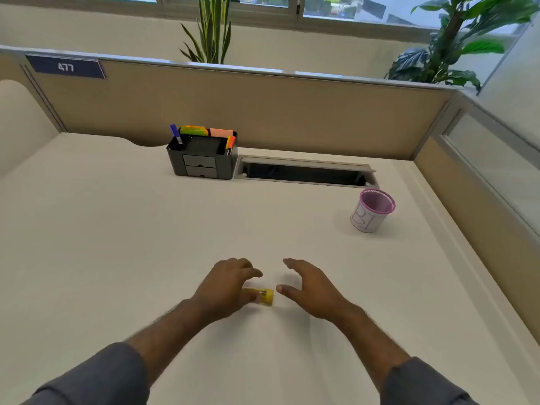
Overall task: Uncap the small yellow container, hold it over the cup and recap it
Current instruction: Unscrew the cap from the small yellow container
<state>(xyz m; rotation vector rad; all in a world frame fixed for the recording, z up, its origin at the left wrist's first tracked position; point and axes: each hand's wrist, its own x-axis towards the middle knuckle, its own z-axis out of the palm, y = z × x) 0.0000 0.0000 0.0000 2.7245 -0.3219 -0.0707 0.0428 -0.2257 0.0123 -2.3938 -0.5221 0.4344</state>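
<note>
A: Item one — small yellow container point(262, 296)?
B: Lying on its side on the white desk point(117, 229), cap on, left hand point(230, 283) cupped over it; whether it grips, unclear.
A: Right hand point(309, 287)?
B: Spread, empty, just beside the cap.
A: Cup point(371, 210)?
B: Pink-rimmed, upright — well apart, far right.

Two hands: left hand point(230, 283), right hand point(311, 287). One yellow container point(264, 297). One cup point(372, 210). One desk organiser point(201, 156). Two plants: point(210, 30), point(450, 42).
</note>
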